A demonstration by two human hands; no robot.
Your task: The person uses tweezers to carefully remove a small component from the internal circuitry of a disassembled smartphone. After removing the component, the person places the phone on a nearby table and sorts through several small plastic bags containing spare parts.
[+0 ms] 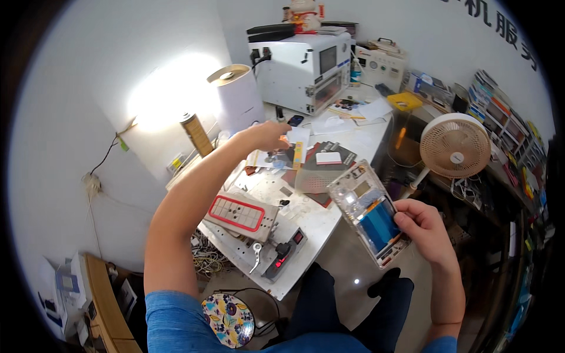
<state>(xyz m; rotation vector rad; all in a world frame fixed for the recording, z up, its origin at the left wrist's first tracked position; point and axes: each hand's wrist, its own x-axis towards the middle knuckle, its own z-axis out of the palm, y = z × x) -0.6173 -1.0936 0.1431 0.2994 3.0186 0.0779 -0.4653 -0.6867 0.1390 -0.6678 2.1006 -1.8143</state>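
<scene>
Opened device (371,216), near right, pinched in my right hand (426,228). My left hand (272,136) reaches over the table (316,219); I cannot tell its grip.

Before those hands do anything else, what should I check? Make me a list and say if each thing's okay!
1. Phone held: ok. The right hand grips the opened smartphone by its edge.
2. Battery inside: ok. The blue battery sits in the phone's body.
3. Phone above the worktable: not ok. In this view, most of it shows past the table's edge.
4. Left hand free: cannot tell. It reaches over the cluttered table, but its grasp is unclear.
5. Desk fan off: cannot tell. One picture doesn't show whether it spins.
</scene>
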